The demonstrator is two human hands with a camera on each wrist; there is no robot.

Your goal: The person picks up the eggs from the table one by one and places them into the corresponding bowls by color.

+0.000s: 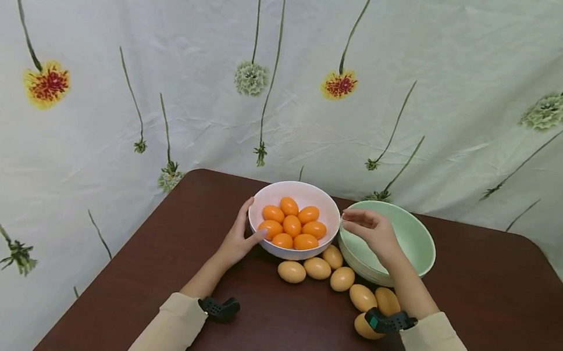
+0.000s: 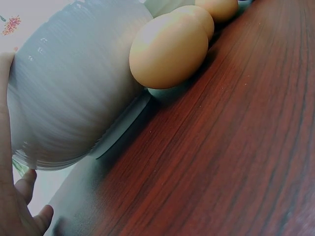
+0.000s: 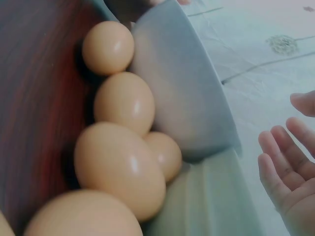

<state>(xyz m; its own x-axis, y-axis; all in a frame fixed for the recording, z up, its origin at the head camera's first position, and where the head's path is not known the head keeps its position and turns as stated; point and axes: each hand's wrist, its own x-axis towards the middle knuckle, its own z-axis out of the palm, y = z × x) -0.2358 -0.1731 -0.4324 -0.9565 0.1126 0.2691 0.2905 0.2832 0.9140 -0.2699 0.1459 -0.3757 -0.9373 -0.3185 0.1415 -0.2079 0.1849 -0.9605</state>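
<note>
A white bowl [image 1: 289, 253] with a pinkish inside holds several orange eggs [image 1: 292, 225]. My left hand [image 1: 237, 241] grips its left side, the thumb over the rim and the fingers along the outer wall. To the right stands a pale green bowl [image 1: 415, 239], its visible inside bare. Over that bowl's left rim hovers my right hand [image 1: 375, 232], fingers loosely bent. In the right wrist view the right hand [image 3: 298, 182] shows nothing between thumb and fingers. Several brown eggs [image 1: 317, 268] curve along the front of both bowls; the right forearm partly covers some.
Both bowls stand near the back edge of a dark brown wooden table [image 1: 289, 328]. Behind it hangs a pale cloth [image 1: 197, 42] printed with flowers. Each wrist wears a black band [image 1: 219, 308].
</note>
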